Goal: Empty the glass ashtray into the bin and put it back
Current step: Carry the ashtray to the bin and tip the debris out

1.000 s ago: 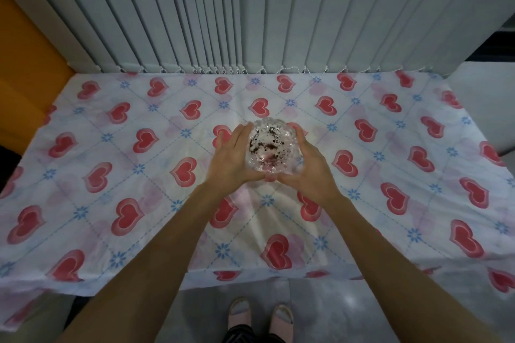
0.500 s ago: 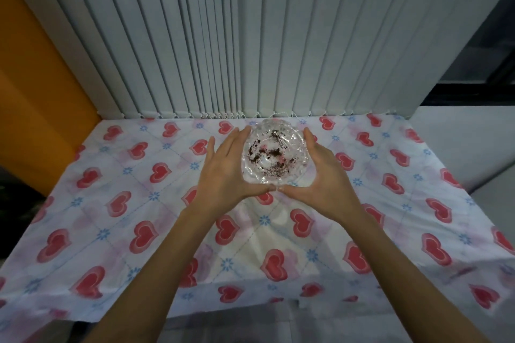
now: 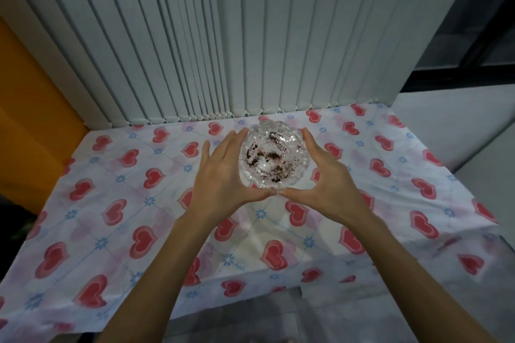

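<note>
- My left hand (image 3: pixel 223 172) cups the left side of the ashtray (image 3: pixel 274 159); fingers lie flat along the glass and the thumb curls under the near edge.
- My right hand (image 3: pixel 324 178) mirrors it on the right side. The two thumb tips touch just below the near rim.
- Both hands therefore hold the ashtray between them; neither is closed tight, the palms press inward.
- Ashtray: clear cut glass, upright, opening facing up. I cannot tell whether it rests on the cloth (image 3: pixel 111 203) or hangs just above it.
- Dark ash (image 3: pixel 267 157) is scattered across its floor, so it is not yet emptied.
- It sits toward the far edge of the table, near the foot of the blinds (image 3: pixel 223 36).
- Bin: not in view. I judge a carry away from the table comes next.
- Risk: smooth faceted glass held by palm pressure alone could slip if either hand eases off.
- Risk: any tilt in transit would spill loose ash onto the cloth.
- Risk: lifting far-side first could knock the blinds.
</note>
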{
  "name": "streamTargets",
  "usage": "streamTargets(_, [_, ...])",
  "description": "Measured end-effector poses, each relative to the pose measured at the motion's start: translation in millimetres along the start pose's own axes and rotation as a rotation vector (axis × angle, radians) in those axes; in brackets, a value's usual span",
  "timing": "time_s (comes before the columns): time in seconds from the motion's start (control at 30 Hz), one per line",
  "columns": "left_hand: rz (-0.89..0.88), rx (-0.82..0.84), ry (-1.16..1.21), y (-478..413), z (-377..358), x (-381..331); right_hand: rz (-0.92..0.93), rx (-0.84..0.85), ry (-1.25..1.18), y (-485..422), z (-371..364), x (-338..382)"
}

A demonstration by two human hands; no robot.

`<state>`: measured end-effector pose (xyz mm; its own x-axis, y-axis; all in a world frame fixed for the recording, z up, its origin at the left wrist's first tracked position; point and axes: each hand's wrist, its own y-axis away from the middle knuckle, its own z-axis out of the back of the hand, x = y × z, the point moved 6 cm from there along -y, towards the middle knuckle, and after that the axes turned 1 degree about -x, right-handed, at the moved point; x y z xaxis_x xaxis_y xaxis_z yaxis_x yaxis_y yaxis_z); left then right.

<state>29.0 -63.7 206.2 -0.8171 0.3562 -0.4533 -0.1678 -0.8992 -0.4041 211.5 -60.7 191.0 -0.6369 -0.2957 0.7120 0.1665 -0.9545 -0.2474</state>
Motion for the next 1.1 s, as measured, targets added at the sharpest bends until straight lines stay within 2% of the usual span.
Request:
streamTargets(0.07, [-0.017,0.009,0.015,-1,-6,-3,-0.010,-0.001,-0.031,8,1,-4])
streamTargets(0.27, [-0.189,0.200,0.143,-9,-70,-54,-0.175,-0.207,-0.051,67,38,-53])
streamTargets(0.63, [-0.493,0.509,0.351,39,-175,-212,-0.503,-0.537,0.031,236,124,-115])
streamTargets(0.83, [-0.640,0.680,0.444,106,-230,-291,-0.669,-0.699,-0.153,345,145,-139])
streamTargets(1.1, [-0.754,0.902,0.456,197,-316,-344,-0.949,-0.895,-0.476,473,123,-205])
